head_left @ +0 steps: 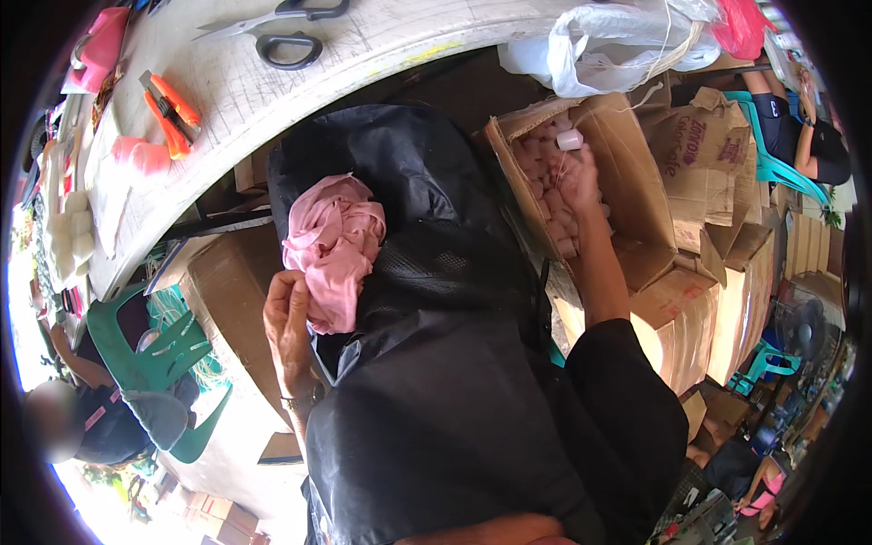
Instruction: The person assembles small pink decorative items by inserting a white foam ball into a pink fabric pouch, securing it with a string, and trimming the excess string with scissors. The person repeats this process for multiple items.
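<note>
My left hand (289,320) has its thumb and fingers closed on the lower edge of a crumpled pink cloth (334,238), which lies over the black covering (427,363) on my lap. To the right, my right hand (578,180) reaches into an open cardboard box (636,154), fingers apart. Just past its fingertips is a pale, short cylindrical piece (569,140); whether they touch, I cannot tell. Several similar pink pieces (556,216) fill the box's left part.
On the white table (391,41) lie scissors (272,32) and an orange cutter (170,113). A white plastic bag (590,50) hangs at its edge. More cartons (677,318) stand to the right. A person sits by a green chair (150,354) at left; others are at right.
</note>
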Demonstrator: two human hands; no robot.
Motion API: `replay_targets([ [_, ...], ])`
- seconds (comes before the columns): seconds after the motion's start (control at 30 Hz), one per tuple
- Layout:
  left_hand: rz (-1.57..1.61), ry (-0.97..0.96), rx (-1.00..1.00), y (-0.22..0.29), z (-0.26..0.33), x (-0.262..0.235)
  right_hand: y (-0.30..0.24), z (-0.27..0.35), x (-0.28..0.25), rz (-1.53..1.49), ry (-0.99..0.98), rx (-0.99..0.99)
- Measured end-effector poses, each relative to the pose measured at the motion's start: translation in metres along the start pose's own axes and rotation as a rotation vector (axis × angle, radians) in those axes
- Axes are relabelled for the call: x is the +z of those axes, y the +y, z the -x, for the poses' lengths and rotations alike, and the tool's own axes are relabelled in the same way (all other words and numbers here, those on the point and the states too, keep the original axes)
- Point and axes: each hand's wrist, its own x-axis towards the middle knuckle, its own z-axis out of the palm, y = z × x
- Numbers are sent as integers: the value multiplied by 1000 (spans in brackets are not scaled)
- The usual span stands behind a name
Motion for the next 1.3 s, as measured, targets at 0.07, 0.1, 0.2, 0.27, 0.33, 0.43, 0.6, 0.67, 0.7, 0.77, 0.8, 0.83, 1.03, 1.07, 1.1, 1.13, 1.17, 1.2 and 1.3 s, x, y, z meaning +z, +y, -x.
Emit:
replay_targets([
  [0.07,-77,28,30,-3,-4,4,9,-9,2,470,16,-71],
  [0.1,-225,57,67,-2,-4,7,14,-18,5,593,17,-103],
  [0.2,-545,106,76,9,1,10,19,-40,17,986,98,-236],
  [0.27,-653,66,35,19,5,10,20,-42,26,1343,176,-542],
  [0.33,-742,25,67,26,6,12,18,-41,36,1752,261,-1120],
  [0.43,-903,-44,88,29,3,13,17,-38,43,1756,86,-1111],
  [0.6,-672,105,133,26,7,-4,11,-54,10,1871,458,-661],
  [0.67,-481,216,176,24,14,-21,9,-60,-15,1862,446,-754],
  [0.7,-347,315,38,25,17,-31,10,-63,-27,1862,383,-839],
  [0.77,262,71,191,26,23,-49,14,-70,-42,1878,350,-908],
  [0.8,612,-47,238,25,27,-55,15,-74,-46,1898,380,-896],
  [0.83,706,-49,255,27,32,-60,17,-76,-49,1896,397,-987],
  [1.03,711,191,297,35,38,-53,10,-77,-55,2159,113,-508],
  [1.07,765,232,250,30,30,-50,5,-72,-56,2163,93,-535],
  [1.1,840,257,195,23,15,-47,-1,-68,-54,2076,192,-513],
  [1.13,924,265,127,15,0,-46,-8,-62,-51,2051,240,-498],
  [1.17,1022,248,76,6,-12,-45,-16,-54,-45,1848,319,-501],
  [1.2,1100,217,55,-2,-21,-46,-26,-42,-39,1634,351,-516],
  [1.3,1232,-103,194,-13,-20,-46,-58,-1,0,1308,341,-479],
])
